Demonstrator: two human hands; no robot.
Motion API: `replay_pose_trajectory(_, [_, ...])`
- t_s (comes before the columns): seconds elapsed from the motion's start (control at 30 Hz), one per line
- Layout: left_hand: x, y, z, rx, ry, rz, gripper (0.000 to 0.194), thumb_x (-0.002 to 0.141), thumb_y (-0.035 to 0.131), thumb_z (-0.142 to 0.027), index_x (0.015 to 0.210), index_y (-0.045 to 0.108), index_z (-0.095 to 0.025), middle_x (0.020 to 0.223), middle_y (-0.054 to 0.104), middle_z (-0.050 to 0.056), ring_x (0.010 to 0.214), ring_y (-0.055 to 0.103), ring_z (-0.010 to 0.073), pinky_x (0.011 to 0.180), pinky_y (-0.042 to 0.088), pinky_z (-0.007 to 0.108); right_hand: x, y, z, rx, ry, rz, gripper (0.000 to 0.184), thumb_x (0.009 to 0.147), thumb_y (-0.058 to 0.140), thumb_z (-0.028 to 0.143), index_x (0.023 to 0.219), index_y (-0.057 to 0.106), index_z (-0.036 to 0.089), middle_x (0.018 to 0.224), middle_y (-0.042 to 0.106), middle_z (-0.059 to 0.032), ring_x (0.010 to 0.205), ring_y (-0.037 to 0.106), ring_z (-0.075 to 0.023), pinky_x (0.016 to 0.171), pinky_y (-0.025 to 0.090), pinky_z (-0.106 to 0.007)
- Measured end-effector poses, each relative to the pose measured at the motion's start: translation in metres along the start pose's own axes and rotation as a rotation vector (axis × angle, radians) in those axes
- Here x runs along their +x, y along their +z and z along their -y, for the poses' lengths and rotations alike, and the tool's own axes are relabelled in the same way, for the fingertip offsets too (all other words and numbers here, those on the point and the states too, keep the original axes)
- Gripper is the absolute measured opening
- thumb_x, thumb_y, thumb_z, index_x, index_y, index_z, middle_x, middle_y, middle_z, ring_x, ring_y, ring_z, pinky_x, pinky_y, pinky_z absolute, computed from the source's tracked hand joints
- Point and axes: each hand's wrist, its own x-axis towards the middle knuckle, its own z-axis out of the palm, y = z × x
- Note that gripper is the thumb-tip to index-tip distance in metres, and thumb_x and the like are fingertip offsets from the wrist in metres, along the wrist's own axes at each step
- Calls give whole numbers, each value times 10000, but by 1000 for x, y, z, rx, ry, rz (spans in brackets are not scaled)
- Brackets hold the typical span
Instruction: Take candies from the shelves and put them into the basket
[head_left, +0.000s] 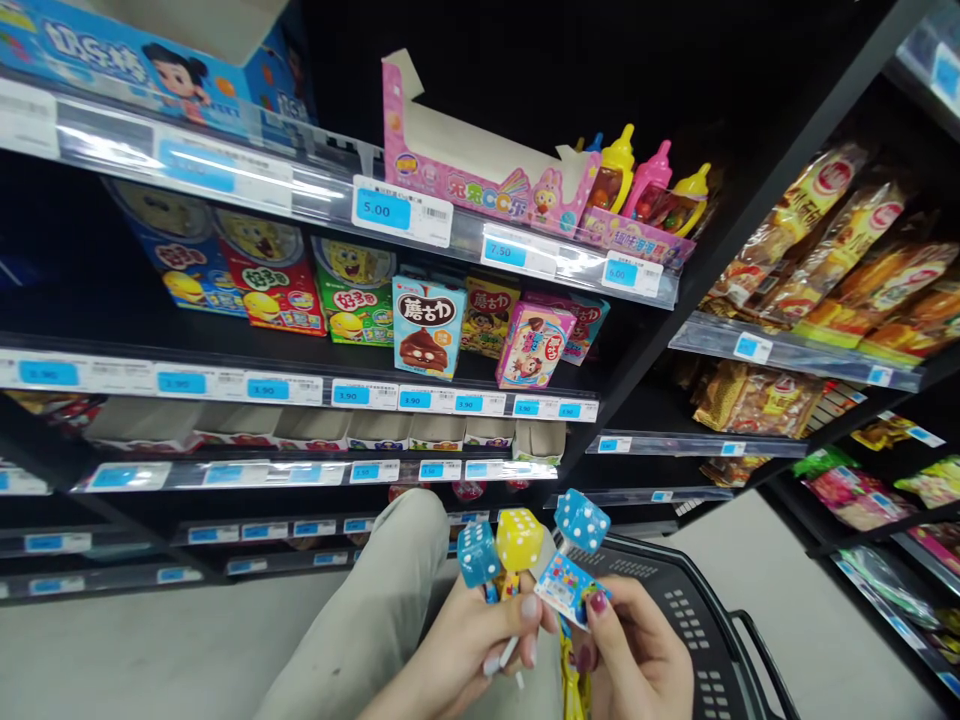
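Note:
My left hand (480, 640) is closed around the sticks of two dice-shaped lollipops, a blue one (478, 553) and a yellow one (519, 540). My right hand (637, 655) pinches a third dice lollipop, blue with white dots (582, 520), by its printed paper tag (566, 588). All three dice heads stand up side by side, close together, low in the middle of the view. My beige trouser leg (375, 620) lies just to the left of the hands.
A black shopping basket (690, 620) sits under my right hand. Black store shelves hold snack boxes (427, 325), a pink display carton (480, 165), bottle-shaped candies (645, 185) and bagged goods (840, 250) at right. Grey floor lies below.

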Motion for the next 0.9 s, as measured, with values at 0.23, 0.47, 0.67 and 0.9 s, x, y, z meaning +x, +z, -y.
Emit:
replay_pose_trajectory(0.23, [2,-2,-3,59,21,-18,448,529,771,-511,492,621,-91,352,454,-29,290,206,-21,374,152,170,8,-12,-7,43,-32,135,229,726,689,409,721,664,182,504,537,1,426,449,-100,418,340,-202])
replay_pose_trajectory(0.47, [5,-7,-3,117,-78,27,408,552,749,-470,518,646,-76,346,445,-28,277,198,-19,367,149,178,21,-8,-20,119,-9,179,239,757,662,407,894,669,210,775,655,-53,651,572,-163,594,460,-272])
replay_pose_trajectory(0.67, [8,-6,2,174,-241,122,215,540,672,-293,525,634,-81,367,521,10,252,206,-2,328,75,197,12,5,-25,247,90,112,340,706,692,449,935,624,207,824,654,-66,611,583,-177,491,444,-273])
replay_pose_trajectory(0.9, [14,-16,-7,433,-35,12,233,607,732,-295,684,607,-115,543,589,-7,362,289,8,380,171,179,19,-9,-23,98,-19,29,261,696,714,396,836,634,191,698,633,-37,600,584,-181,515,466,-266])
